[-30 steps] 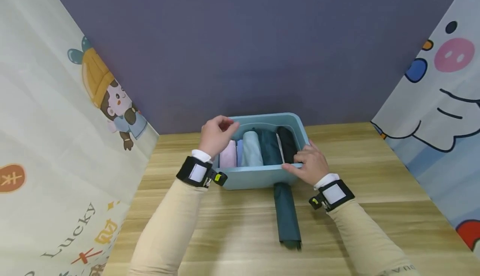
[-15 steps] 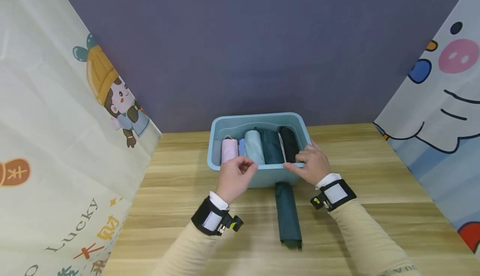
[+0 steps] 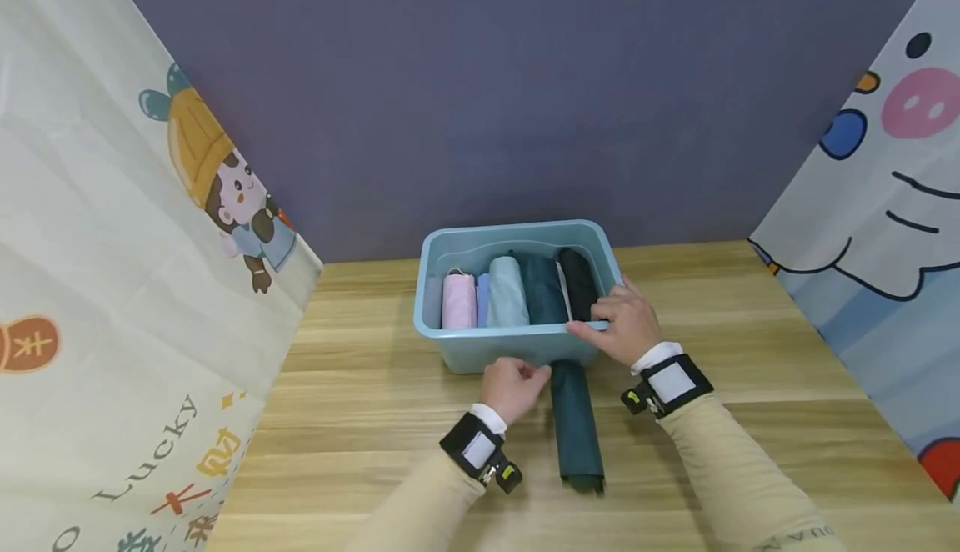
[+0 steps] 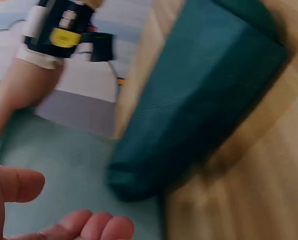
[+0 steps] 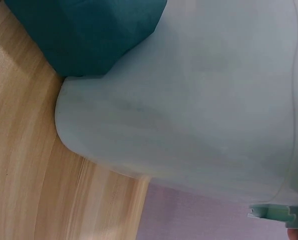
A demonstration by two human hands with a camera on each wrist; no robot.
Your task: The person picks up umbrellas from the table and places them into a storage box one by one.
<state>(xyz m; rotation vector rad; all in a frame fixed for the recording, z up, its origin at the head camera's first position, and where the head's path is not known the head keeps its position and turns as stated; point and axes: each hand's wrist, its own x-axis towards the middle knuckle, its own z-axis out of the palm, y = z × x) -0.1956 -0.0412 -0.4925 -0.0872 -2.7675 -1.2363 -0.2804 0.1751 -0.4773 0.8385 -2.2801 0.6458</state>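
Note:
A dark green rolled bundle, which looks like a folded umbrella in its sleeve (image 3: 576, 427), lies on the table, one end against the front of a blue plastic bin (image 3: 480, 350). My left hand (image 3: 513, 389) is just left of that end and holds nothing. In the left wrist view its thumb and fingertips (image 4: 116, 229) are apart, below the near end of the umbrella (image 4: 188, 105). My right hand (image 3: 626, 323) grips the bin's front right corner, thumb on the front rim and fingers at the right rim. The right wrist view shows the bin's wall (image 5: 198, 120) beside the umbrella (image 5: 89, 35).
Inside the bin stand several rolled bundles: a pink one (image 3: 459, 302), a narrow blue one (image 3: 482, 300), a light blue one (image 3: 507, 293), a dark teal one (image 3: 543, 289) and a black one (image 3: 577, 283). A dark wall (image 3: 525, 102) rises behind the wooden table (image 3: 337, 368).
My left hand has come from the bin's left rim, down across its front and rightward to the umbrella's side. My right hand has stayed on the corner; the bin and umbrella have not moved.

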